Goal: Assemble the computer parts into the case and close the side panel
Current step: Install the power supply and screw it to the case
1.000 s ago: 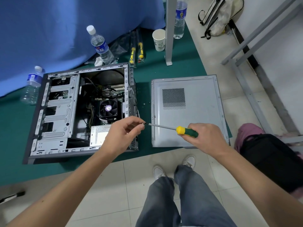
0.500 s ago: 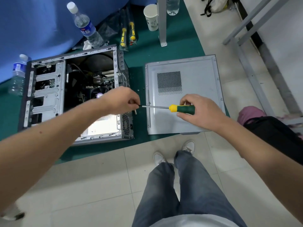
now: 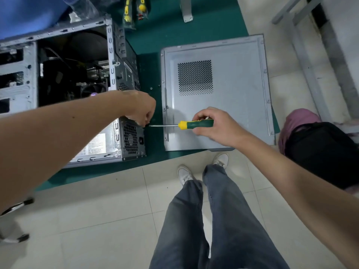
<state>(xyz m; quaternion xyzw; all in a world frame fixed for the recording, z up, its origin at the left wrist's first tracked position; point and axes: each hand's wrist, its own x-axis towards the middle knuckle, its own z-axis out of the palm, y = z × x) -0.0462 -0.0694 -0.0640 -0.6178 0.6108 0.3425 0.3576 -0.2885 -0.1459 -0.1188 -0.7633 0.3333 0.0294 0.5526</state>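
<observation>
Lying on its side on the green mat (image 3: 155, 45), the computer case (image 3: 68, 90) is open at the top, with its drive bays, cables and a fan showing inside and the power supply (image 3: 108, 140) at the near end. Its side panel (image 3: 217, 94) lies flat on the mat just to the right, apart from the case, with the perforated vent facing up.

At the case's rear face, near the power supply grille, the left hand (image 3: 141, 109) has its fingers curled down and pinched at the tip of the screwdriver (image 3: 180, 125); what they pinch, if anything besides the tip, is too small to tell. The right hand (image 3: 211, 125) grips the tool's green and yellow handle above the side panel, holding the shaft level and pointing left at the case.

Two small screws (image 3: 155, 87) sit on the mat between case and panel. Packaged yellow-handled tools (image 3: 134, 10) lie at the far end of the mat, beside a blue cloth (image 3: 29, 14). The mat rests on a tiled floor (image 3: 106, 210), where the person's legs in jeans (image 3: 209, 220) and white shoes stand, with a dark bag (image 3: 320, 152) to the right.
</observation>
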